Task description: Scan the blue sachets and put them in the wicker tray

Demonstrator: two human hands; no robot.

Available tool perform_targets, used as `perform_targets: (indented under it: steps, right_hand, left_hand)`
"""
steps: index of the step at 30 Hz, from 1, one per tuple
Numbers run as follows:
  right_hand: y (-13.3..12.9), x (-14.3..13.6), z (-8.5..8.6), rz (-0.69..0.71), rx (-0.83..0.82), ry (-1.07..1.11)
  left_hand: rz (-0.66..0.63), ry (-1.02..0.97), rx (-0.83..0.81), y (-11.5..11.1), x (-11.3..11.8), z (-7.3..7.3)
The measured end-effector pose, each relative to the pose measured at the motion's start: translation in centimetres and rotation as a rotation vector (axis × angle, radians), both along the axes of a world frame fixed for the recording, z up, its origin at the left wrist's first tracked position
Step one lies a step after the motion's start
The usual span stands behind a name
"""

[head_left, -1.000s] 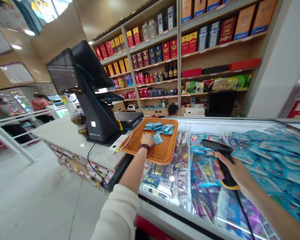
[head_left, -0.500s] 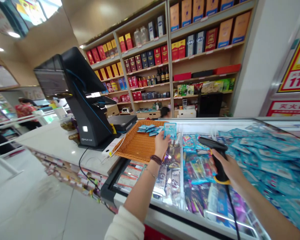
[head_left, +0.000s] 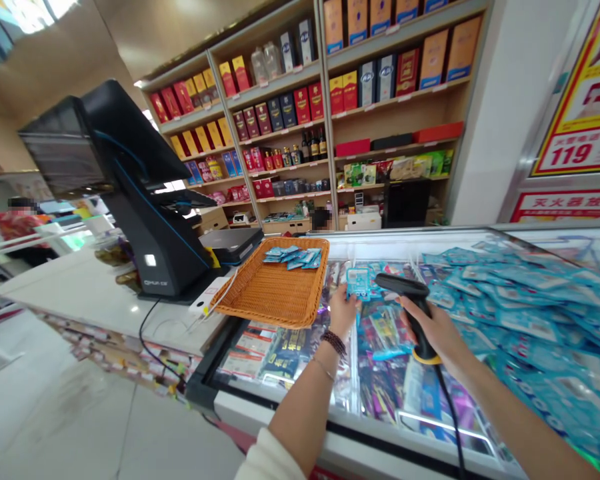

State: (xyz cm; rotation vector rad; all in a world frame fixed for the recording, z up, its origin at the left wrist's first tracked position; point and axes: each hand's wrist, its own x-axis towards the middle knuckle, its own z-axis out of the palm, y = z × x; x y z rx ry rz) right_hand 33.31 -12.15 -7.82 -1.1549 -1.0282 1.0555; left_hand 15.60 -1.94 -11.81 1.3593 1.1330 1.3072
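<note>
My left hand (head_left: 343, 310) pinches a small light-blue packet (head_left: 359, 283) by its lower left, above the glass top of the freezer (head_left: 260, 427). My right hand (head_left: 427, 327) is wrapped round the grip of a black barcode scanner (head_left: 405, 285), whose head points left at the packet, a short gap away. From the scanner's yellow-ringed base a black cord hangs down. Left of my left hand is an orange wicker basket (head_left: 260, 300) with several blue packets (head_left: 295, 257) at its back. A large heap of similar blue packets (head_left: 530, 313) lies right of my right hand.
A black checkout terminal (head_left: 155, 233) stands on the white counter (head_left: 70, 283) at left, with a dark flat box (head_left: 233, 245) behind the basket. Shelves (head_left: 325, 87) of boxes and bottles line the back. Persons (head_left: 20, 230) are partly visible farther off.
My left hand has carried the packet right and down, from beside the basket's rim to just before the scanner's head. My right hand keeps the scanner. The view has turned slightly right.
</note>
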Motion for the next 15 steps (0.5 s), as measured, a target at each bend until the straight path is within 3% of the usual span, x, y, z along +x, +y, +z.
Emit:
perform_targets:
  steps: [7, 15]
  right_hand:
    - [-1.1, -0.8, 1.1, 0.003, 0.045, -0.127]
    - [-1.2, -0.9, 1.0, 0.009, 0.044, -0.159]
  left_hand:
    - [0.028, 0.086, 0.011, -0.1, 0.1, 0.1]
    - [0.050, 0.094, 0.005, 0.0, 0.0, 0.0]
